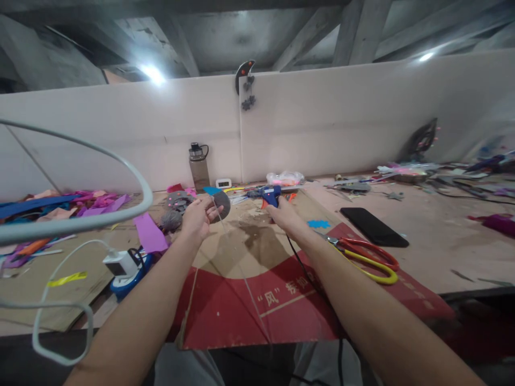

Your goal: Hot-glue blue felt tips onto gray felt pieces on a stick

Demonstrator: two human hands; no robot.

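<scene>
My left hand (198,216) is closed on a dark grey round piece (221,206) of felt-like material, held just above the cardboard sheet (241,252). Wrapped round the handle of a blue glue gun (269,195), my right hand (284,213) keeps it at the far side of the cardboard, nozzle pointing left toward the grey piece. The gun's black cord (298,262) trails back along my right forearm. A small blue cut-out (318,223) lies just right of my right hand.
Red and yellow scissors (368,257) and a black phone (374,227) lie to the right. A water bottle (199,167) stands by the white partition (322,123). Coloured scraps (80,206) cover the left; a white charger and cable (120,262) sit near left.
</scene>
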